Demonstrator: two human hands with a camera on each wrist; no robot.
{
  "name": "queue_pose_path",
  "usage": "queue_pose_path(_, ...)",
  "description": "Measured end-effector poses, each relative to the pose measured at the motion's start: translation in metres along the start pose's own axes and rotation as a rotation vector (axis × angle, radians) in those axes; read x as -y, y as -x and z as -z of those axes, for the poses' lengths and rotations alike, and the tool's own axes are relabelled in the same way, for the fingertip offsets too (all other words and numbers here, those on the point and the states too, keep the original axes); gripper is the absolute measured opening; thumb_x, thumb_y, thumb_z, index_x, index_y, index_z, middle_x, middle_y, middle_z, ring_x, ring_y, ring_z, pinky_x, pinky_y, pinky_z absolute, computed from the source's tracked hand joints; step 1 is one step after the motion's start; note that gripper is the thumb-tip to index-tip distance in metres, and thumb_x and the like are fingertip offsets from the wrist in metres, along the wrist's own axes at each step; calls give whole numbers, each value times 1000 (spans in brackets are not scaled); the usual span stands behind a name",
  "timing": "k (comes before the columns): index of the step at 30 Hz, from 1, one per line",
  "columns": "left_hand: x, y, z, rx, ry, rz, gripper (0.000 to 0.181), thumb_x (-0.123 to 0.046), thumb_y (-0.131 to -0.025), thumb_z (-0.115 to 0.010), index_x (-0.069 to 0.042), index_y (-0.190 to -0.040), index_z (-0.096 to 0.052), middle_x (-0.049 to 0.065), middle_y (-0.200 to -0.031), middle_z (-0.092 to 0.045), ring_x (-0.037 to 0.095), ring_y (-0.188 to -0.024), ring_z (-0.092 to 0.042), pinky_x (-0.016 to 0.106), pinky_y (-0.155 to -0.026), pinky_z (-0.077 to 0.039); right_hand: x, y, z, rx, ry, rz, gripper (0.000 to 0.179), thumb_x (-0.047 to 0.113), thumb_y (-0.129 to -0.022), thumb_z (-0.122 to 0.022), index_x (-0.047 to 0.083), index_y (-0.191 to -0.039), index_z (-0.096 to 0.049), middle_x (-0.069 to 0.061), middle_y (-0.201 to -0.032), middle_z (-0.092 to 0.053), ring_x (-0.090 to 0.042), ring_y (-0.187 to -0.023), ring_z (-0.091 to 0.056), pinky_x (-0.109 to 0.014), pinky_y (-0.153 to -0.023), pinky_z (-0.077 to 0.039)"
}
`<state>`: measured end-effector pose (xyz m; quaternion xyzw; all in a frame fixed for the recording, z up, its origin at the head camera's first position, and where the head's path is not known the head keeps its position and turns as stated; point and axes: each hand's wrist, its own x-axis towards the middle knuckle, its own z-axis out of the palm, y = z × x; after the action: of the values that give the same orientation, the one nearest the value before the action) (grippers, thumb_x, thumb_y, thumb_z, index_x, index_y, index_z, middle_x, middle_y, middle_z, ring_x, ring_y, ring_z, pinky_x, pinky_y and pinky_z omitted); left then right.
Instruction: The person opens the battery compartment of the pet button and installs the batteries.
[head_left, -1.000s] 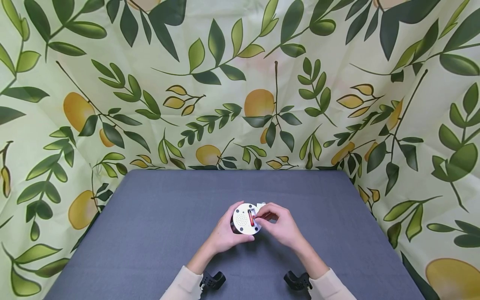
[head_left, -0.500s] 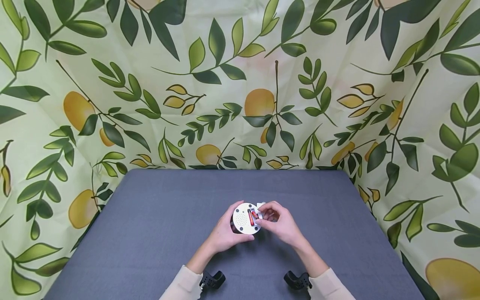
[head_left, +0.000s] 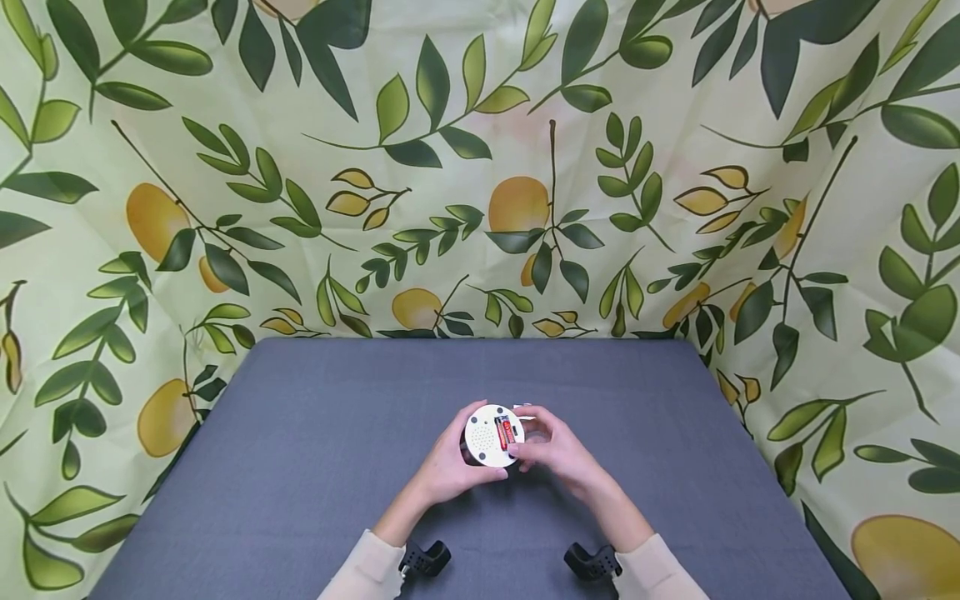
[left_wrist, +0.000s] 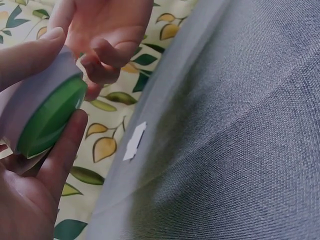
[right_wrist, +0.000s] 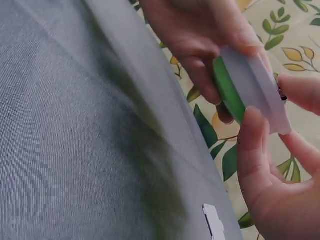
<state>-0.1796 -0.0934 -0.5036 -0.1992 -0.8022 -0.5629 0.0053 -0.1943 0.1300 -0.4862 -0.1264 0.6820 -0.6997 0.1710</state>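
My left hand (head_left: pixel 447 468) grips a round device (head_left: pixel 483 436) with its flat white underside turned up. That underside has dark feet, a patch of small holes and a battery compartment holding red batteries (head_left: pixel 506 432). From the side, the device shows a white body and a green face (left_wrist: pixel 52 120). My right hand (head_left: pixel 564 454) is at the device's right side. Its thumb reaches the lower end of the batteries, and other fingers curl behind the edge. In the right wrist view, a right fingertip (right_wrist: pixel 254 122) touches the device's side while another digit presses near a battery end.
A small white battery cover (left_wrist: pixel 134 141) lies on the grey cloth-covered table (head_left: pixel 337 417), just beyond the hands. A leaf-and-fruit patterned cloth (head_left: pixel 450 192) hangs behind and at both sides. Black wrist mounts (head_left: pixel 426 560) sit on both forearms.
The right battery, earlier tilted in the right fingers, now lies in the compartment beside the other. My right fingers have opened out to the device's edge. The left hand keeps its grip.
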Motion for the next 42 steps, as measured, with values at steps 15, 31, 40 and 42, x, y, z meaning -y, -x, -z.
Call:
queue_pose_path(15,1,-2,-1,0,15,-1,101,-24,-70,-95,-13,-153,-39,2,-138,-56,18,-122,-53,37,-104,-40,-4,-4,-7,-7,-185,-73,55,2,-92,-70,0,-138,-40,-11,-99,-53,-18,-69,-60,-30,-64,-54)
queue_pose_path(31,1,-3,-2,6,45,-20,101,-22,-71,-94,-10,-154,-38,7,-138,-56,22,-119,-53,30,-99,-43,-4,-7,-12,-85,-126,-82,46,3,-92,-70,-1,-128,-43,-11,-97,-55,-18,-63,-59,-30,-59,-53)
queue_pose_path(40,2,-2,1,5,50,-12,102,-24,-71,-94,-10,-154,-37,6,-137,-55,21,-119,-53,32,-100,-42,0,-9,-4,-28,-8,-17,45,5,-92,-72,-9,-126,-46,-11,-96,-60,-19,-64,-63,-34,-63,-58)
queue_pose_path(42,1,-2,2,6,49,-9,102,-23,-71,-94,-12,-154,-37,5,-138,-55,21,-120,-53,32,-100,-42,1,-11,0,-13,17,-8,41,6,-94,-71,-11,-124,-49,-11,-94,-61,-19,-65,-63,-34,-63,-58)
